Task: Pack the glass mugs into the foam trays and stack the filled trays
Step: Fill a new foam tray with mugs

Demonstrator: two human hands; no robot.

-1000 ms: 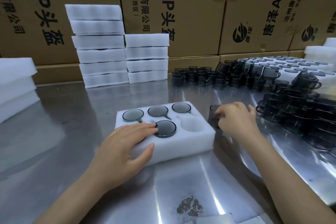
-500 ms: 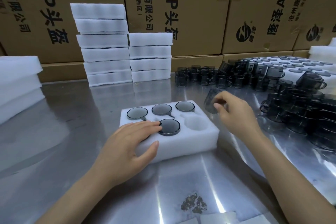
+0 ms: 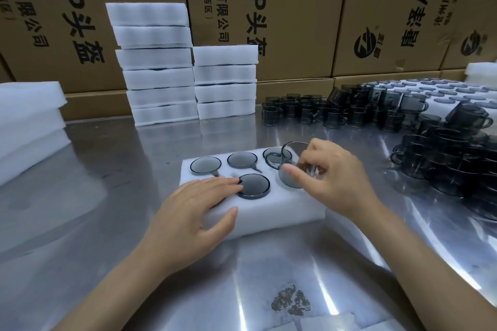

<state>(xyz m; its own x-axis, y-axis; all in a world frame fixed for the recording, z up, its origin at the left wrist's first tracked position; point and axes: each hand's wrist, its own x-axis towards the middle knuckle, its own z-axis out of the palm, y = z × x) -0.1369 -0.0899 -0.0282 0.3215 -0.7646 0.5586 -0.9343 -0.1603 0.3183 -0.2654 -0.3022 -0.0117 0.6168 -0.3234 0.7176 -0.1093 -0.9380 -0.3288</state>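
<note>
A white foam tray lies on the steel table in front of me. Several smoky glass mugs sit sunk in its pockets, one of them the front-row mug. My left hand lies flat on the tray's front left corner, fingertips touching that mug's rim, thumb against the tray's front wall. My right hand pinches another smoky glass mug, tilted, over the tray's front right pocket. That pocket is hidden under the mug and hand.
Two stacks of foam trays stand at the back against cardboard boxes. More foam trays lie at the left. Loose glass mugs crowd the back right, with a heap at the right.
My right hand lifted a mug from the table beside the tray and brought it left, over the tray's front right pocket. My left hand stayed on the tray.
</note>
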